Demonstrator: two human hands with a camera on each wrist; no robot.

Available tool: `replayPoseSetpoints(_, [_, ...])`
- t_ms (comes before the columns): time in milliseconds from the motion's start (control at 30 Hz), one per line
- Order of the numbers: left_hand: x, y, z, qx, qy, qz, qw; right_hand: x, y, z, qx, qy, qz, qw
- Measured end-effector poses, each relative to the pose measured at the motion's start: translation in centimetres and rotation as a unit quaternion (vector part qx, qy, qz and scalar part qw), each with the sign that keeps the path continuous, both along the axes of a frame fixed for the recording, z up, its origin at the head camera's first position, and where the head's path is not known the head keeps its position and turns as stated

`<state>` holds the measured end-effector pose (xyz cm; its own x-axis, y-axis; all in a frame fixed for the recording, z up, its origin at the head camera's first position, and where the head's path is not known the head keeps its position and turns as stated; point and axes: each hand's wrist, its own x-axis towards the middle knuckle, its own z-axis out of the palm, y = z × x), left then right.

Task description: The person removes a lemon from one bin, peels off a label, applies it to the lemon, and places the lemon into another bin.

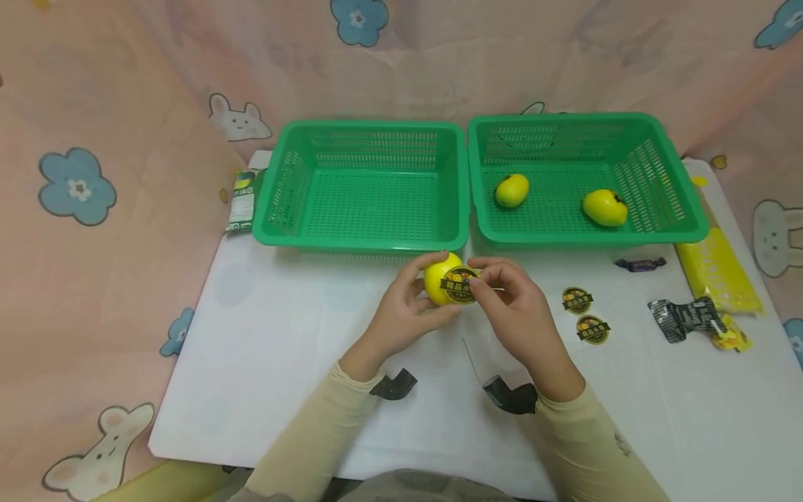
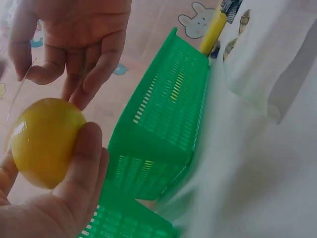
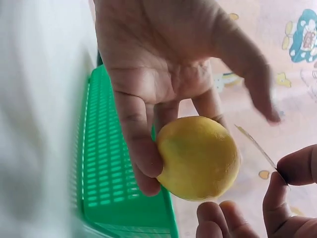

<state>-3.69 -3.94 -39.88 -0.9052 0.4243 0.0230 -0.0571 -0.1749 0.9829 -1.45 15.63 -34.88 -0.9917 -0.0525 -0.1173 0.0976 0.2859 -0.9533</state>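
Observation:
My left hand (image 1: pixel 401 307) grips a yellow lemon (image 1: pixel 434 280) just in front of the green baskets, fingers on one side and thumb on the other. Thumb and forefinger of my right hand (image 1: pixel 521 317) pinch a round black-and-gold sticker (image 1: pixel 460 284) printed with fruit. From the head view it overlaps the lemon; in the right wrist view the sticker (image 3: pixel 260 148) is edge-on, apart from the lemon (image 3: pixel 198 158). Two similar stickers, an upper one (image 1: pixel 578 300) and a lower one (image 1: pixel 592 330), lie on the table right of my right hand.
The right green basket (image 1: pixel 590 237) holds two lemons, one left (image 1: pixel 511 190) and one right (image 1: pixel 605 208). Beside it stands the left green basket (image 1: pixel 360 244). A purple-wrapped candy (image 1: pixel 640 265), black packet (image 1: pixel 686 318) and yellow bag (image 1: pixel 721 272) lie right; a green-white packet (image 1: pixel 241 202) lies left.

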Motion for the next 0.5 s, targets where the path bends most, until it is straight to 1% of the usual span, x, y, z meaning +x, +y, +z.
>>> replayPoseSetpoints(100, [0.2,0.1,-0.1,-0.004,0.015,0.022,0.9996,0.0,-0.1,-0.1,0.003,-0.005,0.002,1.000])
replayPoseSetpoints(200, [0.3,0.4,-0.3,0.002,0.020,0.043,0.9988,-0.1,-0.3,-0.3,0.002,-0.002,-0.005,1.000])
replayPoseSetpoints(367, [0.5,0.8,-0.3,0.054,0.006,0.070,0.9961,-0.2,-0.8,-0.6,-0.014,0.022,-0.030,0.999])
replayPoseSetpoints(433, [0.6,0.8,-0.2,0.074,-0.001,0.074,0.9945,-0.1,-1.0,-0.7,-0.021,0.035,-0.037,0.998])
replayPoseSetpoints(500, [0.6,0.8,0.0,0.083,-0.006,0.075,0.9937,-0.1,-1.1,-0.8,-0.024,0.049,-0.041,0.998])
